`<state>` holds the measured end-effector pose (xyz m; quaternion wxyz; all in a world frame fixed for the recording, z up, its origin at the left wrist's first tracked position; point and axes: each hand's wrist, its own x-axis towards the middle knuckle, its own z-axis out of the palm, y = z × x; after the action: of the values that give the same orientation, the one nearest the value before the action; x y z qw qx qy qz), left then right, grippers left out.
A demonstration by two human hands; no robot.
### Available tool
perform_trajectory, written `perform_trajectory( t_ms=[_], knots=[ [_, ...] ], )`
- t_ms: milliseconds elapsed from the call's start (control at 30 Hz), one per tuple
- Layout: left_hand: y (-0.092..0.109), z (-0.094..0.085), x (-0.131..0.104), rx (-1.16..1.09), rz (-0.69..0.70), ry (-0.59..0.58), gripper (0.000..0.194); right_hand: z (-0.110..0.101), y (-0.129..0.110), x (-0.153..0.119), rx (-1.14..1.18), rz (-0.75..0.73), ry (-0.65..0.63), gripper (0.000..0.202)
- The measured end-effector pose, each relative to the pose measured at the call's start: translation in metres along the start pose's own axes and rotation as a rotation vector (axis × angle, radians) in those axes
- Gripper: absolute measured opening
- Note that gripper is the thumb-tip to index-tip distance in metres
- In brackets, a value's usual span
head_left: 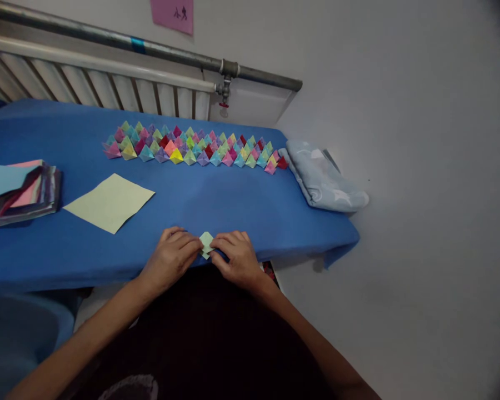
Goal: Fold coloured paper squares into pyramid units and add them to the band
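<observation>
A small folded piece of pale green paper (206,242) lies at the front edge of the blue-covered table, between my two hands. My left hand (175,253) pinches its left side with closed fingers. On the other side, my right hand (234,254) has thumb and fingertips closed on the right edge. Part of the paper is hidden under the fingertips. A flat sheet of pale yellow-green paper (110,203) rests on the cloth, left of and beyond my left hand.
Rows of small colourful folded paper shapes (203,158) stand along the back of the blue cloth (233,191). A stack of coloured paper (20,194) is at far left. A folded light-blue fabric (323,176) sits at the right end, by the wall. A radiator (108,89) runs behind.
</observation>
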<state>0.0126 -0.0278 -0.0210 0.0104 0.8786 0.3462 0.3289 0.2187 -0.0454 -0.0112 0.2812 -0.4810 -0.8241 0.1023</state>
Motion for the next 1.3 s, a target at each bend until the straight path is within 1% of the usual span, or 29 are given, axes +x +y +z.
perform_trajectory(
  t_ms=[133,400,467,600,700,800,933,1067,1167,1300],
  knots=[
    [0.0,0.001,-0.002,0.018,0.027,-0.006,0.018,0.001,0.002,-0.001,-0.026,-0.037,0.0,0.014],
    [-0.001,0.001,-0.002,0.096,0.081,-0.02,0.019,0.0,0.01,-0.003,-0.094,-0.139,-0.088,0.019],
    [-0.002,0.001,0.0,0.112,0.096,-0.04,0.02,-0.001,0.011,-0.002,-0.099,-0.152,-0.106,0.02],
    [-0.005,-0.001,0.007,0.113,0.148,-0.124,0.025,-0.003,0.011,0.0,-0.086,-0.148,-0.125,0.02],
    [-0.006,-0.003,0.01,0.112,0.175,-0.167,0.025,-0.003,0.011,0.0,-0.035,-0.133,-0.107,0.019],
    [-0.008,-0.003,0.01,0.109,0.177,-0.17,0.023,-0.001,0.012,-0.001,0.01,-0.072,-0.067,0.015],
    [-0.01,0.0,0.006,0.062,0.136,-0.173,0.023,0.001,0.013,-0.004,0.015,-0.047,-0.016,0.017],
    [-0.011,0.003,0.004,0.02,0.062,-0.178,0.028,0.002,0.013,-0.005,0.002,-0.042,0.0,0.022],
    [-0.011,0.003,0.006,0.012,0.061,-0.181,0.026,0.003,0.013,-0.004,0.012,-0.025,0.008,0.023],
    [-0.01,0.004,0.009,-0.003,0.06,-0.155,0.02,0.004,0.013,-0.003,0.054,0.003,0.038,0.019]
  ],
)
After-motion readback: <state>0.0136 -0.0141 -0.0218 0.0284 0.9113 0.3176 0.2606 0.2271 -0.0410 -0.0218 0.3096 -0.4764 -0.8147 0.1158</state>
